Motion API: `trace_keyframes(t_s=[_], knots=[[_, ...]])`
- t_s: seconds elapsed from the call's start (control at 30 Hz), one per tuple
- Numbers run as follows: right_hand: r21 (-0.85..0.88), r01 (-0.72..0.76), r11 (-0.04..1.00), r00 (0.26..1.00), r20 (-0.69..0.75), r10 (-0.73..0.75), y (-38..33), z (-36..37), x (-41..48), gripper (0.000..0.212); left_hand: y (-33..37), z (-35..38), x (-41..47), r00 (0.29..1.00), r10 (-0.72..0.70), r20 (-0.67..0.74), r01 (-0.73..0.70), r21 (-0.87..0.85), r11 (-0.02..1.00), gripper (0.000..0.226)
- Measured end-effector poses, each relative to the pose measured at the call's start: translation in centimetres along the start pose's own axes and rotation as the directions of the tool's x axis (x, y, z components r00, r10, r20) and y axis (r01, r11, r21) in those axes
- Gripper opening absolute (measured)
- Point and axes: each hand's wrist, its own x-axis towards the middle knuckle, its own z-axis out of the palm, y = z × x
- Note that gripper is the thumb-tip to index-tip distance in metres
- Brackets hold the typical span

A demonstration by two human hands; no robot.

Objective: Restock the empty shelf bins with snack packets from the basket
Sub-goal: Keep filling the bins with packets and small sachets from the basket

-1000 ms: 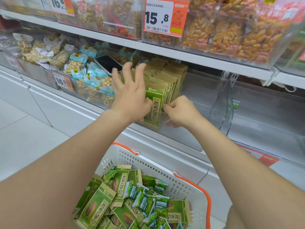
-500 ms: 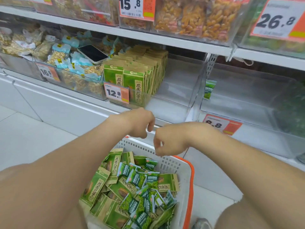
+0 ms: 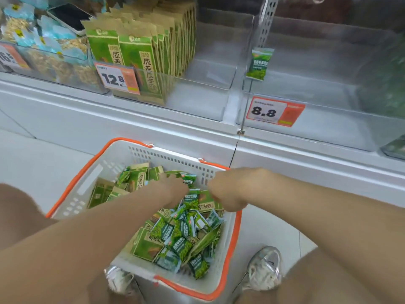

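Phone (image 3: 68, 17) rests on nut bags (image 3: 74, 43), beside stocked green packets (image 3: 133, 53).

Both hands have left the shelf bin: 1 s ago L hand (image 3: 173, 186) lay flat on the tall pkt row (image 3: 140, 55) w/ R hand (image 3: 228, 193) beside it, and now both are down in the basket (image 3: 72, 194). L fingertips now sit at a small green pkt (image 3: 189, 179) just ahead of them, while R is curled over the pile just right of L; grip can't be told for either. View has tipped down, so a shoe (image 3: 265, 268) shows below R wrist.
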Motion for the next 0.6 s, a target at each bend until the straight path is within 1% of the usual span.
trace_keyframes(t_s=[0.13,0.2,0.27,0.33,0.43,0.5,0.6], knots=[[0.021,-0.021,1.000,0.999,-0.041,0.022,0.8,0.1,0.6,0.023,0.1,1.9,0.6,0.997,-0.056,0.048,0.057,-0.021,0.998,0.078],[0.024,-0.020,1.000,0.999,-0.035,0.021,0.9,-0.2,0.9,0.019,0.7,2.5,0.8,0.994,-0.083,0.067,0.086,-0.033,0.996,0.079],[0.028,-0.019,0.999,0.999,-0.031,0.020,0.9,-0.6,1.3,0.014,1.6,2.7,1.1,0.991,-0.123,0.057,0.124,-0.023,0.992,0.079],[0.022,-0.015,1.000,0.999,-0.049,0.016,0.8,-0.8,1.7,0.012,2.3,2.5,1.1,0.991,-0.127,0.040,0.126,0.019,0.992,0.073],[0.011,-0.001,1.000,0.998,-0.057,0.001,0.6,-0.9,2.3,0.023,2.3,2.1,1.2,0.994,-0.101,0.030,0.100,0.045,0.994,0.052],[0.020,0.000,1.000,0.998,-0.063,0.002,0.7,-1.2,2.5,0.026,1.7,1.7,1.2,0.995,-0.102,0.001,0.102,-0.039,0.994,0.043],[0.037,-0.008,0.999,0.995,-0.096,0.012,1.2,-2.0,2.1,0.033,0.3,-0.3,0.8,0.990,-0.109,-0.090,0.081,-0.272,0.959,0.027]])
